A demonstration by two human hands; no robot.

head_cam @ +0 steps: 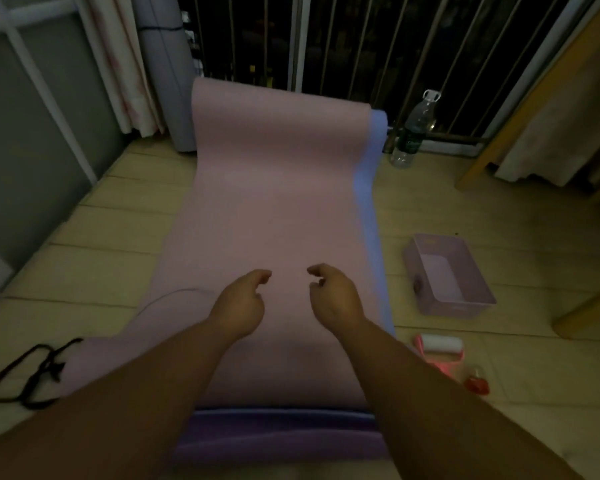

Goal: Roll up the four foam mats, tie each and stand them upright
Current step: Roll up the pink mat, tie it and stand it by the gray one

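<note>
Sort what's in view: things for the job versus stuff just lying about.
Job: pink mat; blue mat under it; purple mat; rolled grey mat, tied and upright; black cord.
Lying about: bottle; pink box; lint roller; red item.

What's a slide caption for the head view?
Left hand and right hand hover empty over the unrolled pink mat; a tied grey roll stands by the curtain.

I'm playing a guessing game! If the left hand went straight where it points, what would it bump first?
Likely the pink mat, whose far end curls upward. The left hand points along it; nothing lies between. Depth is unclear.
</note>
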